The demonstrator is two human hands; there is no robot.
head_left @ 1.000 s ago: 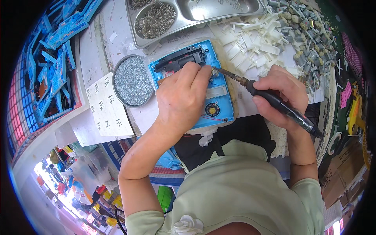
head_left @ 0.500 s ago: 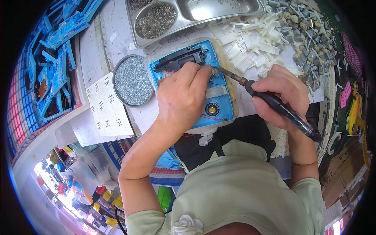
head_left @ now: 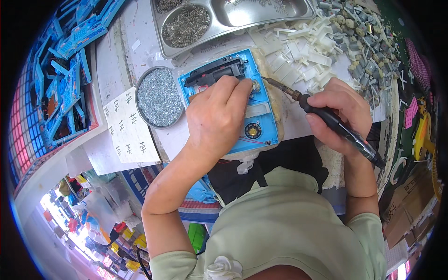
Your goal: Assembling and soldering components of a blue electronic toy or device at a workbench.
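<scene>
A blue plastic housing [head_left: 267, 113] lies open in front of me on a pale pad, with a black part [head_left: 215, 72] along its top and a round speaker-like part [head_left: 253, 130] near its lower end. My left hand [head_left: 218, 109] rests over the housing's left side, fingers closed together near a small motor-like part [head_left: 255, 86]. Whatever its fingertips pinch is hidden beneath them. In my right hand [head_left: 341, 114] is a soldering iron [head_left: 332, 120], gripped by its black handle. Its thin dark tip points left, beside the housing's right edge and apart from my left fingers.
Left of the housing stands a round dish of small screws [head_left: 159, 97]. A metal tray [head_left: 228, 29] holding springs lies beyond. White plastic pieces [head_left: 305, 58] and small grey motors [head_left: 368, 56] are heaped at the right. More blue housings [head_left: 70, 88] fill a crate at the far left.
The soldering iron has drawn back to the right with my right hand, its tip leaving the motor-like part. My left hand has stayed nearly still on the housing.
</scene>
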